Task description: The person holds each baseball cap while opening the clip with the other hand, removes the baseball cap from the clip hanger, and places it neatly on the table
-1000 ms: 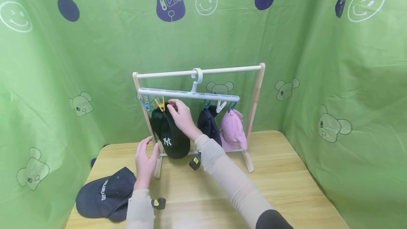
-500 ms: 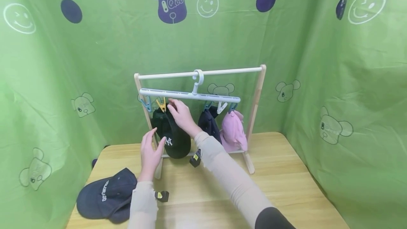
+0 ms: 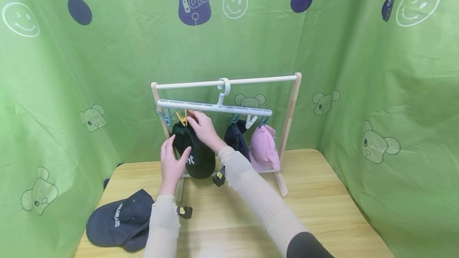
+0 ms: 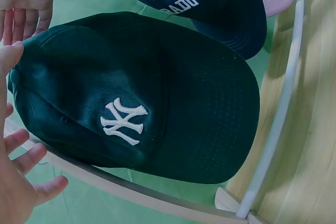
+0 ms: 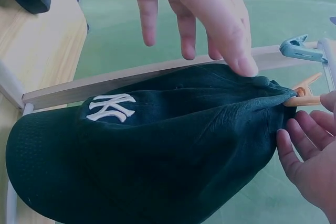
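A dark green cap (image 3: 201, 156) with white NY letters hangs from a yellow clip (image 3: 182, 118) on a pale blue hanger (image 3: 201, 106). My right hand (image 3: 205, 129) is beside that clip, fingertips at the cap's upper edge; in the right wrist view, one finger lies at the clip's handle (image 5: 307, 100). The clip's handles stand apart, its mouth on the cap. My left hand (image 3: 173, 162) is spread at the cap's left side. In the right wrist view, the left thumb (image 5: 244, 66) lies against or just over the crown; contact is unclear.
The hanger hooks over a wooden rack (image 3: 292, 102). A navy cap (image 3: 234, 138) and a pink cap (image 3: 264, 150) hang to the right, with a white clip (image 3: 250, 121) between. A blue clip (image 3: 166, 118) hangs far left. Another navy cap (image 3: 122, 220) lies on the table (image 3: 251, 222).
My left hand has moved up and right, from beside the rack's leg to the green cap's side. My right hand stays near the yellow clip, with only slight movement.
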The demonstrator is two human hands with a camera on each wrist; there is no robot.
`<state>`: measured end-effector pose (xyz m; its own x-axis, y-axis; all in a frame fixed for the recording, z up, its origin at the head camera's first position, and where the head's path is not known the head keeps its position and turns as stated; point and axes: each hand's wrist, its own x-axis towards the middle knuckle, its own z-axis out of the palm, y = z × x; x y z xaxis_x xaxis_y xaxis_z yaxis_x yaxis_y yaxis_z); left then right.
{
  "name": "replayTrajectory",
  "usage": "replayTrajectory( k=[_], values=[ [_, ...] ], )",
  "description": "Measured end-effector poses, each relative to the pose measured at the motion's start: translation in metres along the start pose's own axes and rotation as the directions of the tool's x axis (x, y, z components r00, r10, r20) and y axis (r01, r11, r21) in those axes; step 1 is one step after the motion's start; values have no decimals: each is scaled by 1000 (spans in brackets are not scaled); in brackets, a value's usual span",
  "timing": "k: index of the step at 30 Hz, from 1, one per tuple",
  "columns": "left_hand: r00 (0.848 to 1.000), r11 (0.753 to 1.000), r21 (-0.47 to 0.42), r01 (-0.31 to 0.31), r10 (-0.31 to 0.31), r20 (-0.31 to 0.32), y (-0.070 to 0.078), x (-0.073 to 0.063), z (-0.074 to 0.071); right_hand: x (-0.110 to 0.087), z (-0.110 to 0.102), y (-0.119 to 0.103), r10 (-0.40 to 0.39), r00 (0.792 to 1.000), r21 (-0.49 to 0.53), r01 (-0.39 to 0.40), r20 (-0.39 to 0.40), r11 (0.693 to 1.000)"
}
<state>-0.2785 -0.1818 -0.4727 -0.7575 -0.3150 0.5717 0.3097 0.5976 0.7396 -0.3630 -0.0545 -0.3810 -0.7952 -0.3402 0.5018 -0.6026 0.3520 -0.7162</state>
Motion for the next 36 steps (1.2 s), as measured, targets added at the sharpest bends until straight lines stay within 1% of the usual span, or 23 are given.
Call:
replayTrajectory(
  k=[9,17,22,30,36],
  values=[
    [999,998,28,48,-49,21,-1,4,4,-1,-1,-2,18,1000,23,-18,12,1000],
    [996,997,14,79,-80,44,3,7,9,-1,2,-1,-5,1000,20,6,-28,1000],
    [992,995,30,96,-98,78,4,8,13,-2,2,0,-15,998,21,16,-54,1000],
    [991,996,20,85,-87,102,7,8,18,-4,2,0,-10,999,19,11,-46,1000],
    [990,995,22,102,-104,96,7,6,20,-8,1,-4,18,1000,35,-17,-23,999]
  ],
)
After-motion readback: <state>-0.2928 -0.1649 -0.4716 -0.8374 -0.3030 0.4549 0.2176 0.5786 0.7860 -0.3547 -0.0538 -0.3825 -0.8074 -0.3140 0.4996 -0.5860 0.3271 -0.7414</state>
